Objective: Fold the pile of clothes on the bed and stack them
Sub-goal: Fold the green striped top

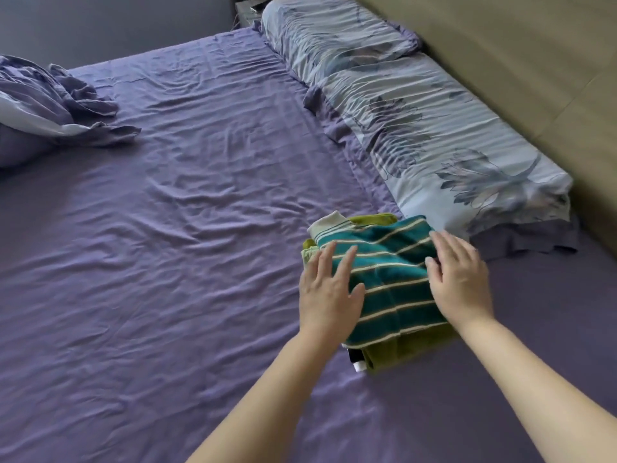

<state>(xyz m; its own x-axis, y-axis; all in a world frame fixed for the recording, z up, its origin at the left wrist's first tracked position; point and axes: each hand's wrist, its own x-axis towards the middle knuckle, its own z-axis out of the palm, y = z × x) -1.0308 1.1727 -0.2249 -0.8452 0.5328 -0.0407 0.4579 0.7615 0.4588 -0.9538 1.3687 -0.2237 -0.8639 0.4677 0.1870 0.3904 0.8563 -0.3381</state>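
- Two floral pillows (410, 111) lie end to end along the upper right.
- A crumpled purple blanket (50, 105) sits at the left edge.
- An olive headboard (534, 61) fills the right corner.

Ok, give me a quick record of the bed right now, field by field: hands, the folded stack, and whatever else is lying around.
left hand: open, fingers straight, resting flat on the left edge of the stack
right hand: open, flat on the stack's right side
top of stack: teal striped shirt, folded
under it: olive green garment, then something black and white, barely showing
stack location: on the purple sheet, beside the near floral pillow
other bedding: second floral pillow further along; crumpled purple bedding at far left
unfolded clothes: none visible
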